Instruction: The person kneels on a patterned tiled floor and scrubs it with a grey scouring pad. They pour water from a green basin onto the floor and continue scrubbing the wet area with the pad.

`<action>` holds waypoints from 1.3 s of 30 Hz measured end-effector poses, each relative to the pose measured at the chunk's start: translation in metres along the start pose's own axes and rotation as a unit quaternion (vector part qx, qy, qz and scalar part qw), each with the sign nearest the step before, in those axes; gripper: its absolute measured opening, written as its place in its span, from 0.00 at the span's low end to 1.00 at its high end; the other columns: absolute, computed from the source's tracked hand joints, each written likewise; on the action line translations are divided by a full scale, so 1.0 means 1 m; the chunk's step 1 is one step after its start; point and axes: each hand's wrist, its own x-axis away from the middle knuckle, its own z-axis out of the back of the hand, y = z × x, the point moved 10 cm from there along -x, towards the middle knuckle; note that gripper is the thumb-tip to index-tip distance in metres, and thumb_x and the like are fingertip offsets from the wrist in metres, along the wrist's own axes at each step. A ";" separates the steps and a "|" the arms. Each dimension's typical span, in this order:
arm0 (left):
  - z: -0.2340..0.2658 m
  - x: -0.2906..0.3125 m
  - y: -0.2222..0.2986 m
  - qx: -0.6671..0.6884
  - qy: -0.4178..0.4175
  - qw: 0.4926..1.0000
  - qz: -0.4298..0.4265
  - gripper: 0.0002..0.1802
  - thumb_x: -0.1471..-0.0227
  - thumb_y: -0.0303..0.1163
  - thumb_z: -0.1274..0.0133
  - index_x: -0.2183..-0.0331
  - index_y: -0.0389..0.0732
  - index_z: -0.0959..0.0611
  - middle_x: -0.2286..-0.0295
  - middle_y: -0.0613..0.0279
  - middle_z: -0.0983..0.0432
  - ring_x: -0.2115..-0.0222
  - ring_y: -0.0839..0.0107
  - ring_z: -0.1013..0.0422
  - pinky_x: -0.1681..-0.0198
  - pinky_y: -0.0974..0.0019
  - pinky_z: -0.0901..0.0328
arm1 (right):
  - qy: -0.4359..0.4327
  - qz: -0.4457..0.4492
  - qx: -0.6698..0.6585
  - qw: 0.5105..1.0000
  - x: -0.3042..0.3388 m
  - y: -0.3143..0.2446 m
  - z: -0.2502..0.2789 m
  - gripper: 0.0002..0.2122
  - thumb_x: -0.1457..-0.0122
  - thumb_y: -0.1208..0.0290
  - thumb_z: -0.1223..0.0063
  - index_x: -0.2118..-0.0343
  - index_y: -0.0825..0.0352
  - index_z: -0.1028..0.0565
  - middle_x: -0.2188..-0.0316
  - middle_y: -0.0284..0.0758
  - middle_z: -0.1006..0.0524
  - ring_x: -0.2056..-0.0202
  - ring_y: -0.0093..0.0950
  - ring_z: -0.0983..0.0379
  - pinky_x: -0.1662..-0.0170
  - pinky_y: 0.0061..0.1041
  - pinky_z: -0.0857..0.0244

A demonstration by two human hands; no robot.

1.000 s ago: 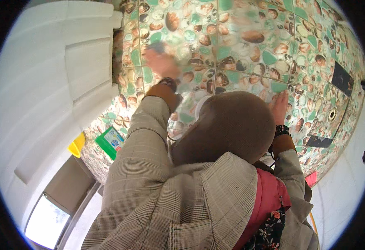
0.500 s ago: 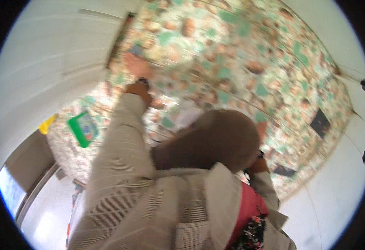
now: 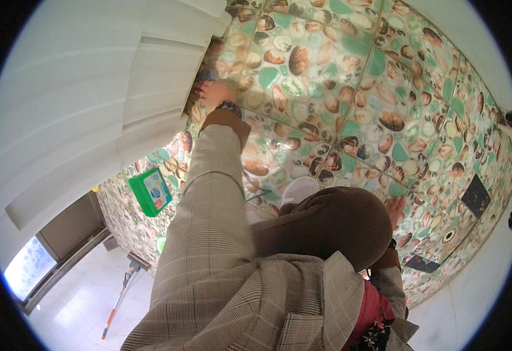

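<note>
My left hand (image 3: 216,92) is low at the foot of the white ribbed panel (image 3: 109,88), its fingers curled by the dark gap there. A small dark grey piece (image 3: 209,72) shows at the fingertips; I cannot tell what it is. Partly hidden behind my bent brown-trousered knee (image 3: 338,225), my right hand (image 3: 395,208) has its visible fingers stretched out over the pebble-patterned floor (image 3: 349,117). It appears to hold nothing.
A green plastic box with a label (image 3: 150,192) stands left of my left arm. Farther down lies a long-handled floor squeegee (image 3: 124,292) on white tiles. Two dark rectangles (image 3: 476,196) and a round drain (image 3: 448,236) are at the right. My white shoe (image 3: 300,190) is beside the knee.
The view has shifted and sharpened. More of the white panel shows at the left, and my left hand is now close against its lower edge. My right hand stays beside the knee.
</note>
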 end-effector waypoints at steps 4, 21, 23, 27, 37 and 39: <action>0.022 0.064 0.135 0.012 -0.076 0.946 -0.314 0.17 0.54 0.37 0.54 0.65 0.35 0.23 0.63 0.52 0.29 0.63 0.58 0.31 0.59 0.56 0.37 | -0.011 -0.028 -0.026 0.999 0.000 0.008 -0.006 0.32 0.51 0.74 0.50 0.45 0.80 0.50 0.41 0.53 0.56 0.39 0.48 0.61 0.39 0.39 0.59; 0.027 0.027 0.168 0.054 0.075 0.941 -0.327 0.22 0.53 0.45 0.53 0.61 0.38 0.24 0.55 0.55 0.34 0.55 0.56 0.35 0.58 0.51 0.39 | -0.018 0.005 0.026 0.999 0.005 -0.013 0.008 0.30 0.50 0.75 0.50 0.46 0.81 0.49 0.40 0.52 0.58 0.39 0.46 0.62 0.39 0.38 0.60; 0.049 0.037 0.172 0.089 0.184 0.905 -0.372 0.21 0.54 0.45 0.51 0.64 0.38 0.22 0.57 0.55 0.33 0.57 0.56 0.35 0.60 0.53 0.38 | -0.023 0.011 0.047 0.999 0.005 -0.015 0.010 0.31 0.50 0.75 0.50 0.45 0.80 0.50 0.40 0.51 0.58 0.39 0.46 0.62 0.39 0.38 0.60; -0.012 -0.011 0.116 -0.025 -0.151 0.923 -0.352 0.24 0.51 0.50 0.53 0.65 0.38 0.21 0.64 0.58 0.26 0.63 0.60 0.29 0.64 0.61 0.34 | -0.038 -0.009 0.058 0.998 0.004 -0.012 0.007 0.33 0.50 0.74 0.50 0.44 0.79 0.51 0.40 0.49 0.59 0.39 0.45 0.62 0.39 0.37 0.60; 0.026 -0.002 0.115 0.115 0.031 0.947 -0.297 0.25 0.54 0.41 0.56 0.55 0.37 0.29 0.47 0.54 0.41 0.55 0.56 0.35 0.51 0.49 0.44 | -0.034 -0.016 0.028 0.999 0.005 -0.023 0.013 0.31 0.49 0.73 0.51 0.45 0.80 0.50 0.39 0.48 0.60 0.38 0.45 0.63 0.39 0.38 0.59; -0.008 -0.005 0.079 0.118 -0.070 0.937 -0.322 0.20 0.50 0.39 0.60 0.59 0.38 0.25 0.55 0.55 0.31 0.59 0.55 0.31 0.56 0.52 0.38 | -0.069 -0.046 0.048 0.995 0.004 -0.015 0.007 0.31 0.49 0.73 0.51 0.45 0.81 0.49 0.39 0.48 0.60 0.39 0.45 0.63 0.39 0.39 0.59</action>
